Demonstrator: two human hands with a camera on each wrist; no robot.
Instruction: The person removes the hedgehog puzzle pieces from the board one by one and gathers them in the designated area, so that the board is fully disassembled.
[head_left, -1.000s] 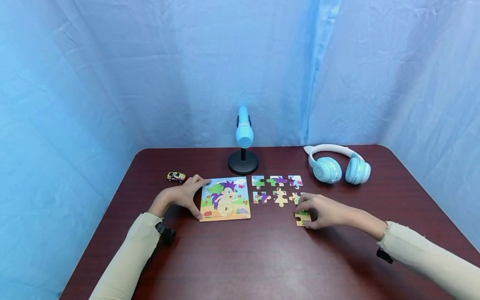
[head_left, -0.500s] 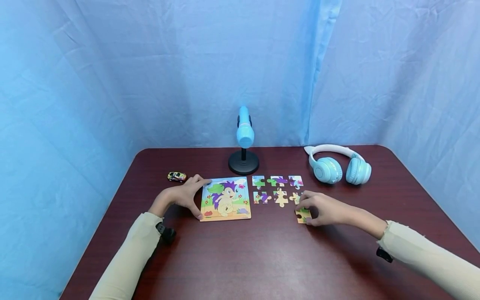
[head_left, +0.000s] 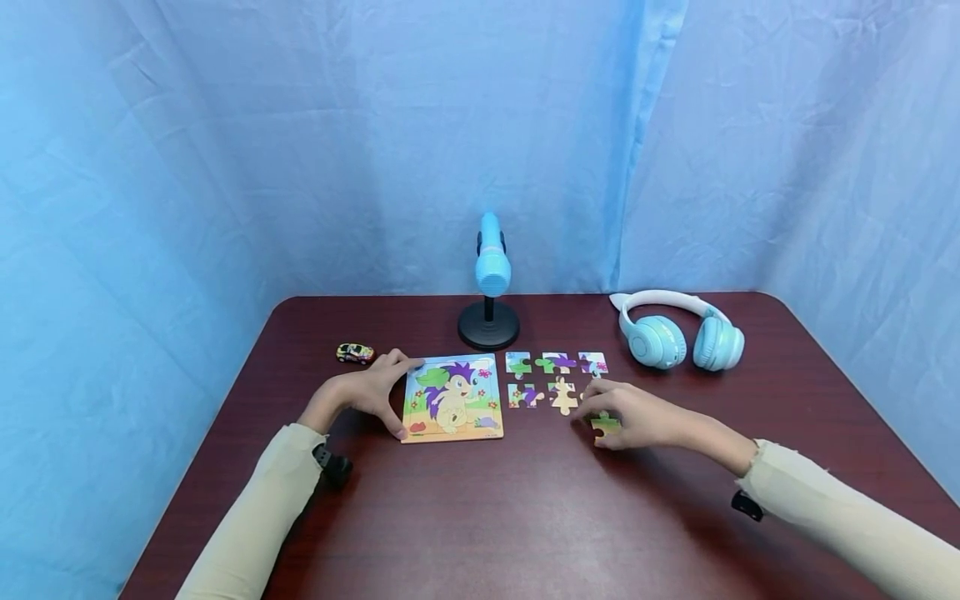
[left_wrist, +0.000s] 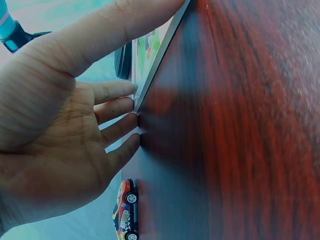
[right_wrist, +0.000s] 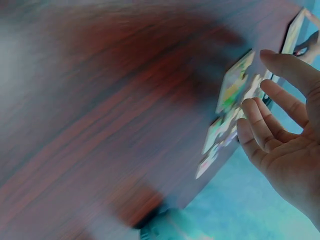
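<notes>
A square puzzle board (head_left: 453, 398) with a purple-haired hedgehog picture lies left of centre. Along its left side my left hand (head_left: 369, 392) spans, thumb at the near corner and fingers at the far one, fingers fairly straight. Right of the board, loose jigsaw pieces lie in rows, among them a hedgehog-body piece (head_left: 562, 397). Nearest my right hand (head_left: 637, 417) is a green-and-orange jigsaw piece (head_left: 605, 426), partly covered in the head view. In the right wrist view that piece lies flat on the table, apart from the loosely bent, spread fingers. Another piece is mostly hidden behind the hand.
A small toy car (head_left: 355, 353) stands left of the board. At the back are a blue microphone (head_left: 492, 271) on a round black base (head_left: 488, 326) and pale blue headphones (head_left: 657, 342). Blue curtains surround the dark wooden table (head_left: 480, 517).
My right hand slid the green-and-orange jigsaw piece slightly away from me towards the rows, then released it and shifted left over it. My left hand stays at the board.
</notes>
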